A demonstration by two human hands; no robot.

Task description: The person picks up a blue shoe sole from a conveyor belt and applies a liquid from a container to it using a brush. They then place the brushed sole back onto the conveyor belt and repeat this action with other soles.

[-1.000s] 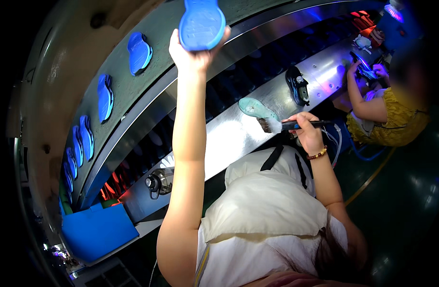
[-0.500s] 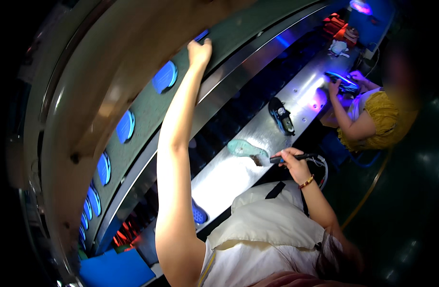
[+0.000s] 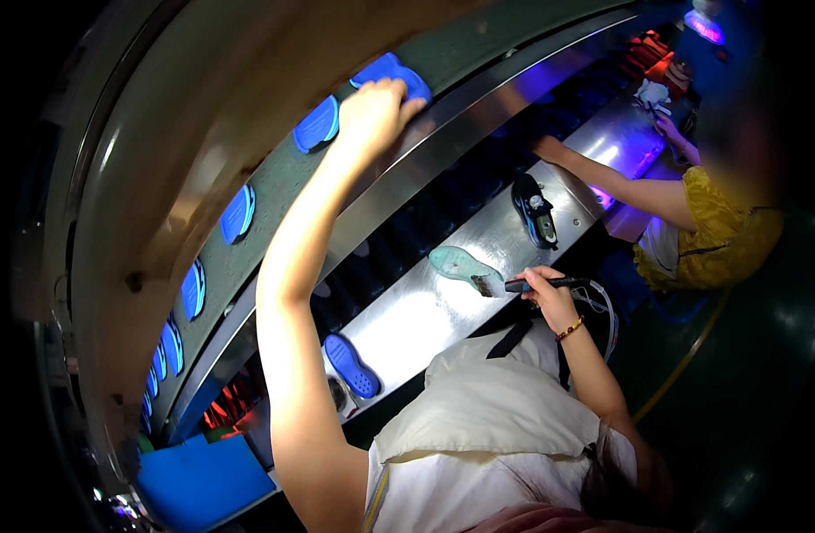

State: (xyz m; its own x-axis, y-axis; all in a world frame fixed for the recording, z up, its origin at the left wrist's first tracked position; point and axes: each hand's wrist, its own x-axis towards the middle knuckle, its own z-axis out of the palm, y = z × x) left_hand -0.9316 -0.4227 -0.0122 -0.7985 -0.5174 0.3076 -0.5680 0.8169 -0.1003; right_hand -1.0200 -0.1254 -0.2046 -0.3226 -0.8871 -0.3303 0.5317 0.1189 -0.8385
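Two hands busy: left hand [image 3: 372, 111] grips a blue sole [image 3: 391, 73] overhead, right hand [image 3: 550, 298] clasps a brush [image 3: 514, 286].

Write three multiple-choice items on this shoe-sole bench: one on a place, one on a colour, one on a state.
1. Where does the left hand rest?
A. on a blue sole on the upper belt
B. on the steel table
C. on the white apron

2. What colour is the sole lying by the brush?
A. red
B. pale green
C. black

3. How does the right hand stand?
A. open and empty
B. closed round the brush handle
C. flat on the table

Answers: 1 A, the raised arm ends on the blue sole up on the belt. 2 B, the sole by the bristles looks pale green. 3 B, the fingers wrap the dark handle.
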